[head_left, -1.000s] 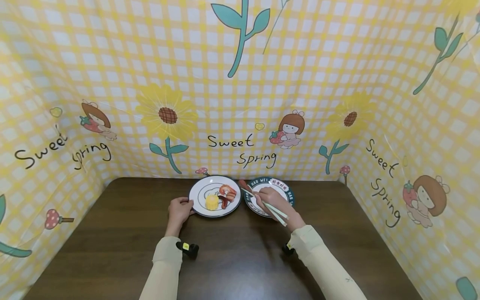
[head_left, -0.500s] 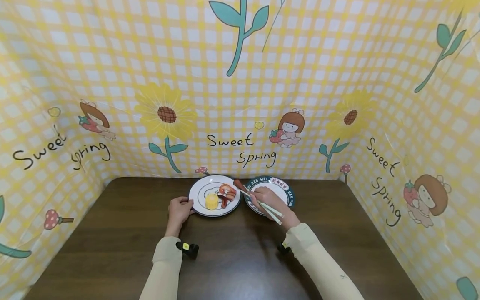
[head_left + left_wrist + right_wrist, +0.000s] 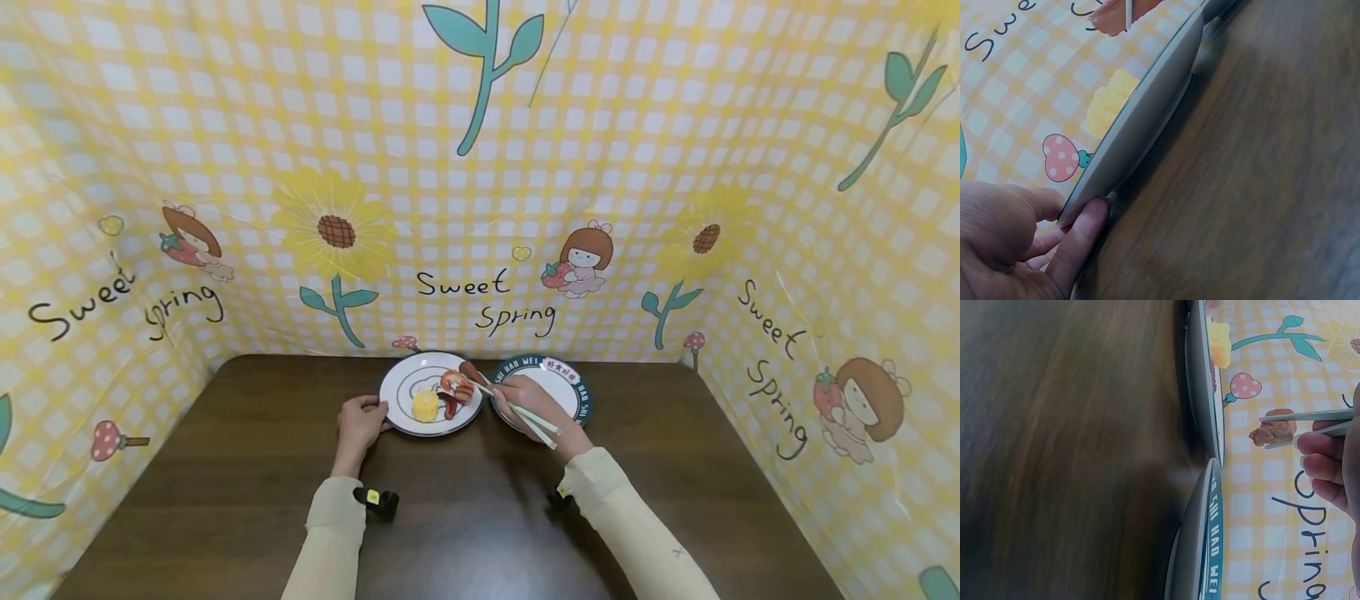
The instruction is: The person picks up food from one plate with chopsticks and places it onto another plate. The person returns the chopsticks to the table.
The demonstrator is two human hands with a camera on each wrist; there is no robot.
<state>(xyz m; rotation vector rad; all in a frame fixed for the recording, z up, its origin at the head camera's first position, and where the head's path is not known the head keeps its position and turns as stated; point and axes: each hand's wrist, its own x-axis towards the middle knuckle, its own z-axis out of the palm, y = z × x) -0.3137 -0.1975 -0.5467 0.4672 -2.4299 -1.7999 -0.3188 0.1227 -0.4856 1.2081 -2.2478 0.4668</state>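
Note:
In the head view my left hand point(image 3: 360, 423) pinches the near left rim of a white, dark-edged plate point(image 3: 397, 385); the left wrist view shows its fingers point(image 3: 1084, 234) at the underside. On that plate lie a yellow corn-like piece point(image 3: 425, 407), an orange-and-white shrimp point(image 3: 454, 383) and a dark red curved piece point(image 3: 449, 407). My right hand point(image 3: 534, 400) holds pale green chopsticks point(image 3: 1310, 416). Between their tips is a reddish-brown piece of meat point(image 3: 1277, 428), raised above the left plate's right side. The right hand partly covers a green-rimmed plate point(image 3: 558, 387).
Both plates stand side by side at the back of a dark wooden table point(image 3: 465, 517). A yellow checked cloth point(image 3: 480, 208) rises as a wall behind and along both sides. Black wrist cameras sit at both sleeves, the left camera point(image 3: 381, 502) showing more fully.
My right hand has moved left, carrying the meat in the chopsticks from the green-rimmed plate to over the white plate's right side. The left hand keeps its hold on the rim.

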